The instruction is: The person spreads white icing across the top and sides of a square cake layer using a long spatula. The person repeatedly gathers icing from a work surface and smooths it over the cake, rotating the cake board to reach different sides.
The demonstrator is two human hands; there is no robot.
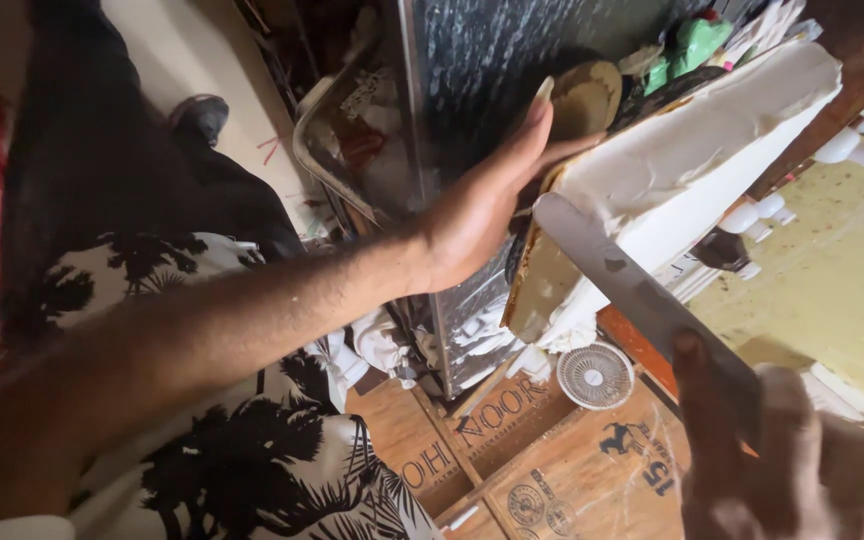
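Observation:
A rectangular cake [697, 150] coated in white cream sits on a board at the upper right, with bare sponge showing at its near end. My left hand [487, 195] lies flat against the cake's left side, fingers stretched along it. My right hand [787, 455], at the lower right, grips the handle of a long flat metal spatula [622, 280]. The blade's rounded tip rests on the white cream at the cake's near corner.
A dark metal-edged counter [472, 70] stands behind the cake, with a tray [352, 140] and clutter to its left. Cardboard boxes [552, 470] and a small round white fan [595, 375] lie below. White piping nozzles [752, 215] sit at right. A yellowish surface [842, 270] fills the right.

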